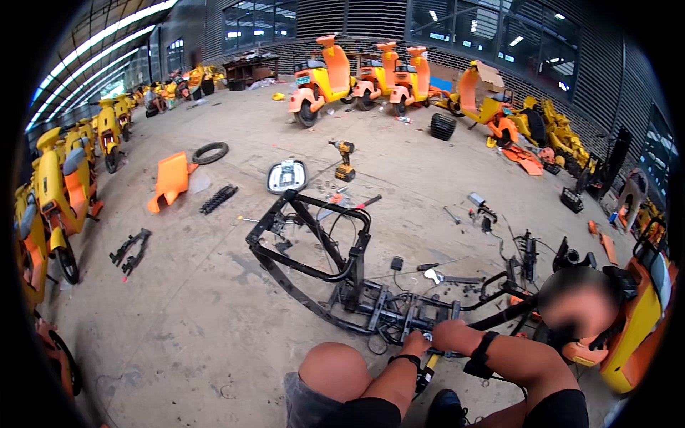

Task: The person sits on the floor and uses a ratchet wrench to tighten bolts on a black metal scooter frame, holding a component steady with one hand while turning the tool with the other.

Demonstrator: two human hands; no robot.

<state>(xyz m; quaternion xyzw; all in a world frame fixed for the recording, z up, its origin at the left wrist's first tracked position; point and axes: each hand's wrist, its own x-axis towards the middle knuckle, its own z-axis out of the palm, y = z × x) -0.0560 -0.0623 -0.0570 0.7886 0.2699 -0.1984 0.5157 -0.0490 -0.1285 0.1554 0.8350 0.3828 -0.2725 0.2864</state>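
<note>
A black scooter frame lies on the concrete floor before me. My left hand is closed at the frame's lower crossbars, beside a small silver piece; what it grips is too small to tell. My right hand is closed just right of it on the same part of the frame, its fingertips and anything in them hidden. A yellow-handled object is below my hands. A wrench, a screwdriver and small black parts lie behind the frame.
A cordless drill, pale tray, tire, orange panel and black fork lie around. Yellow scooters line the left; others stand behind. A scooter is close at right. A person sits far off.
</note>
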